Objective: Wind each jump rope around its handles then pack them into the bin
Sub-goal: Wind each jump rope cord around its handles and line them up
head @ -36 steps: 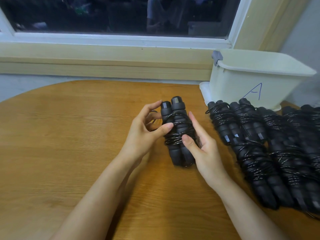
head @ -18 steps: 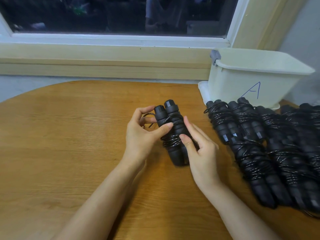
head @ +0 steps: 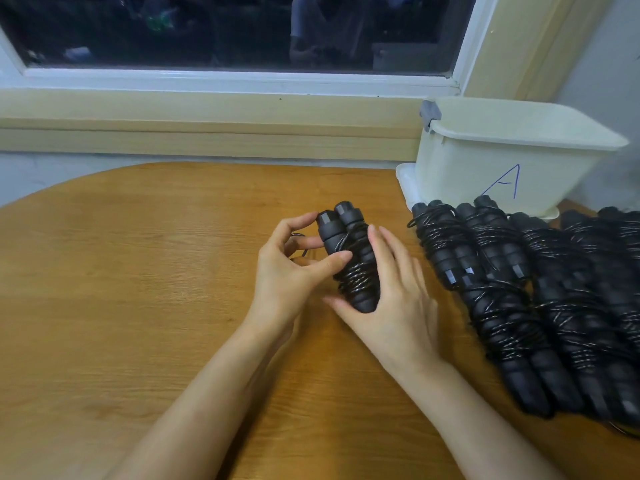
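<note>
Jump rope point(head: 349, 261), wound round its paired black handles, sits tilted between our fingers. Our left hand point(head: 287, 271) pinches it with thumb and curled fingers, and our right hand point(head: 398, 299) clasps it, thumb beneath. Right of those fingers lie wound ropes point(head: 519, 306) on the wooden table point(head: 138, 306), with the cream bin point(head: 502, 161) beyond under a dark window point(head: 207, 29).

The round wooden surface point(head: 138, 289) lay open leftward. Rightward, a heap of wound black jump ropes point(head: 519, 313) fronted the cream plastic bin point(head: 467, 174).

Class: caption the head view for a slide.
Left hand and right hand hold a jump rope at the table, beside wound ropes and a bin.
</note>
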`<control>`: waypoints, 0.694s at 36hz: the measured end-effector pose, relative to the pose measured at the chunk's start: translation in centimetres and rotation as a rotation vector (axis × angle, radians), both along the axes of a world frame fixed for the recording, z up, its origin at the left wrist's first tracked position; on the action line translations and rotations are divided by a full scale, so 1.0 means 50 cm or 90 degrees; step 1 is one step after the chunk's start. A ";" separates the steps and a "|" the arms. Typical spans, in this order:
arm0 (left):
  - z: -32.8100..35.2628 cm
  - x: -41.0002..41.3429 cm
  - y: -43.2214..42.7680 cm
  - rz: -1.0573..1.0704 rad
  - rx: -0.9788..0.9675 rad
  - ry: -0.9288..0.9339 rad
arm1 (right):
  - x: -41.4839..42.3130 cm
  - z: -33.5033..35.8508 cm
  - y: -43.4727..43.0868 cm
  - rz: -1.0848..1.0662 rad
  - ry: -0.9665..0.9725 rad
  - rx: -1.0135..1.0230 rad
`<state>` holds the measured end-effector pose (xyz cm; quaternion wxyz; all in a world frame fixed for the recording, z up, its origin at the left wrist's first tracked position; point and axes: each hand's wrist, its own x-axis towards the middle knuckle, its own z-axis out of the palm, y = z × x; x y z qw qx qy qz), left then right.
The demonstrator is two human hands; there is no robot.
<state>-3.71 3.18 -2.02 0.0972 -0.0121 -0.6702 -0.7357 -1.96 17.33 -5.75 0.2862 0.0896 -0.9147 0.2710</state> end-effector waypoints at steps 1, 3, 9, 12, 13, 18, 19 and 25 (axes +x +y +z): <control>0.000 0.001 0.002 0.004 0.001 -0.001 | 0.000 0.001 -0.001 -0.010 0.007 0.017; -0.001 0.002 0.005 0.006 -0.001 -0.005 | -0.001 0.001 0.000 -0.021 0.025 0.047; 0.005 0.007 0.005 0.015 -0.006 0.011 | -0.002 -0.006 0.002 -0.023 0.072 0.141; 0.009 0.009 0.003 -0.005 -0.006 0.012 | -0.001 -0.006 -0.001 -0.005 0.069 0.142; 0.010 0.009 0.003 -0.015 -0.006 0.011 | -0.002 -0.008 0.000 -0.001 0.065 0.134; 0.012 0.010 0.002 -0.060 -0.003 0.014 | -0.008 -0.010 0.005 -0.011 0.053 0.117; 0.012 0.011 0.002 -0.066 0.000 0.015 | -0.009 -0.009 0.006 -0.017 0.051 0.112; 0.012 0.010 0.001 -0.090 -0.013 0.021 | -0.011 -0.012 0.017 0.009 0.081 0.014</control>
